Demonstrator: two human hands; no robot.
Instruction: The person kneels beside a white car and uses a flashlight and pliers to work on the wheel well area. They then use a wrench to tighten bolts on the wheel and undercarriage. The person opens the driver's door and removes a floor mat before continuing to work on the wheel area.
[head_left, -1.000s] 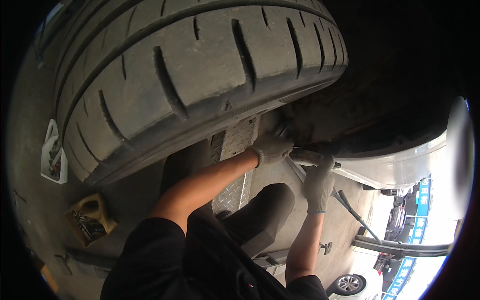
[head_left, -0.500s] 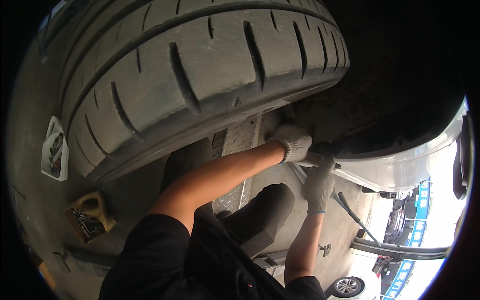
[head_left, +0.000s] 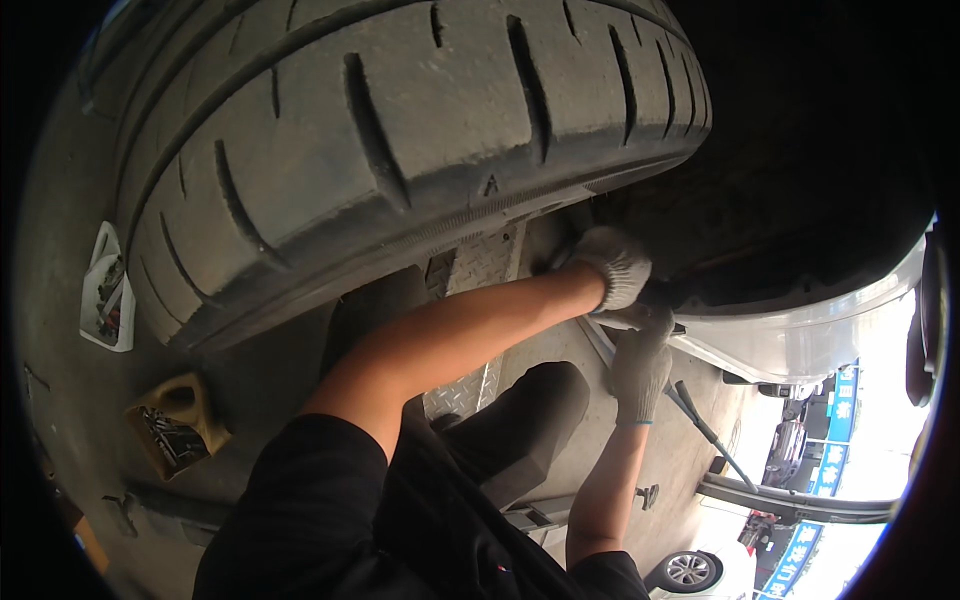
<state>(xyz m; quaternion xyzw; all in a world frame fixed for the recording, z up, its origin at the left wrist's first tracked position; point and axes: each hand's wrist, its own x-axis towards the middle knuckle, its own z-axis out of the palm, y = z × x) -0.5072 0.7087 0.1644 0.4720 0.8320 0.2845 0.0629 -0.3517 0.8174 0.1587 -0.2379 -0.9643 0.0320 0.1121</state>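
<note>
My left hand (head_left: 618, 266), in a white knit work glove, reaches into the shadow at the wheel-arch edge, with its fingers turned away from view. Just below it, my right hand (head_left: 642, 362), gloved the same way, is closed beside the pale lower edge of the car body panel (head_left: 790, 345). A small dark tip pokes out by its thumb, and I cannot make out what it belongs to. The two gloves nearly touch. Above my left forearm hangs a big worn tyre (head_left: 440, 120). The dark wheel-arch liner (head_left: 780, 280) lies right of the hands.
On the floor at left are a cut-open white jug (head_left: 107, 300) and a cut-open tan jug (head_left: 180, 425), both holding metal parts. A tread-plate ramp (head_left: 487, 270) runs under the tyre. A grey lift arm (head_left: 790, 500) stands at right, near a parked white car (head_left: 695, 570).
My left hand has shifted right and slightly up, closer over my right hand. The right hand stays nearly in place. The view has tilted a little against the tyre.
</note>
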